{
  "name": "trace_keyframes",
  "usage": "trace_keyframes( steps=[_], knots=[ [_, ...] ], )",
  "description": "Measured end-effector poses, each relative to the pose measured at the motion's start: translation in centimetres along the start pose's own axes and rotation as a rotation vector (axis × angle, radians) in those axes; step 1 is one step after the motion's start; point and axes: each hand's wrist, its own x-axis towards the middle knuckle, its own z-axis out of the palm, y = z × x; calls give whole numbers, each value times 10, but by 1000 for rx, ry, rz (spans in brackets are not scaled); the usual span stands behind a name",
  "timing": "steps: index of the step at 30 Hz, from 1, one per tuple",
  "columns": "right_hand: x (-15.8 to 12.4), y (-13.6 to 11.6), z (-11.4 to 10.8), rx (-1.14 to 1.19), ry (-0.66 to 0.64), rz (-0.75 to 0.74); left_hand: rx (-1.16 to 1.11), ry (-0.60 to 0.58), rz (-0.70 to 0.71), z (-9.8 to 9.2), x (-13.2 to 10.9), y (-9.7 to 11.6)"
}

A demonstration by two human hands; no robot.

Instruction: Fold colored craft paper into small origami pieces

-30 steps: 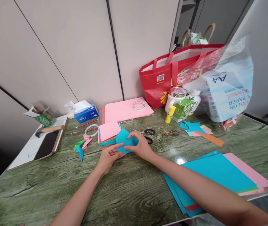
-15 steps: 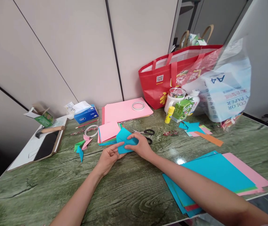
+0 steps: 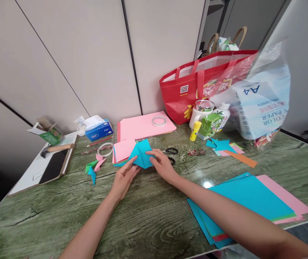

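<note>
A folded blue paper piece (image 3: pixel 142 154) is held between both hands just above the green wood-grain table (image 3: pixel 132 223). My left hand (image 3: pixel 124 178) pinches its lower left edge with the fingers closed on it. My right hand (image 3: pixel 162 163) grips its right side with thumb and fingers. Behind the piece lies a small stack of square coloured sheets (image 3: pixel 123 150) with pink on top. Black scissors (image 3: pixel 171 154) lie just right of my right hand.
Large blue and pink sheets (image 3: pixel 251 205) lie at the right front. Folded paper shapes (image 3: pixel 93 168) sit left. Pink sheets with a tape ring (image 3: pixel 159 121), a tissue box (image 3: pixel 99 130), a glue stick (image 3: pixel 196 131), a red bag (image 3: pixel 197 90) and an A4 paper pack (image 3: pixel 262 104) line the back.
The blue piece has been lifted and turned more upright, showing a kite-like face. My left fingers shifted from under it to its lower left edge; my right hand moved slightly up.
</note>
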Motion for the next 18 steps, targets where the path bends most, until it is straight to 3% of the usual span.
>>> trace_keyframes(
  steps=[5,12,18],
  knots=[
    [0,-1,-2,40,-113,-37,174,113,-28,-3,1,-5],
    [-4,4,5,108,-192,-31,77,248,53,-5,4,-3],
    [-7,-4,5,58,-209,-36,74,209,75,-3,4,0]
  ],
)
